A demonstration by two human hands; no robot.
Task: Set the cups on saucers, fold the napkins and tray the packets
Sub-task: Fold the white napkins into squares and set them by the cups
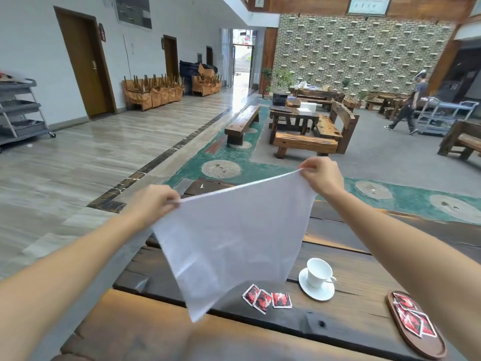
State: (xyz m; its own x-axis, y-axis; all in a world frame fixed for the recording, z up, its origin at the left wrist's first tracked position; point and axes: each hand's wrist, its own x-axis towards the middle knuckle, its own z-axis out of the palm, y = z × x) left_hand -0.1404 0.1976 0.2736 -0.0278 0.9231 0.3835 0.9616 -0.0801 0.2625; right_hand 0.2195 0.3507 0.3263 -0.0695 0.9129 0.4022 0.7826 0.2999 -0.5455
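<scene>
Hanging unfolded above the bench (351, 324), the napkin (229, 243) is pinched at its top corners by the fingers (173, 198) of the left hand (158, 201) and right hand (321, 175), so folding seems barely begun; one cup (317, 273) sits on its saucer (318, 294), three packets (268, 299) lie loose, others already on the tray (426, 347).

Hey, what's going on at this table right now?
A person holds a white napkin spread in the air above the wooden table, left hand and right hand each pinching a top corner; it is not yet folded. One cup sits on its saucer. Three red packets lie loose on the table, and more packets lie in the tray.
</scene>
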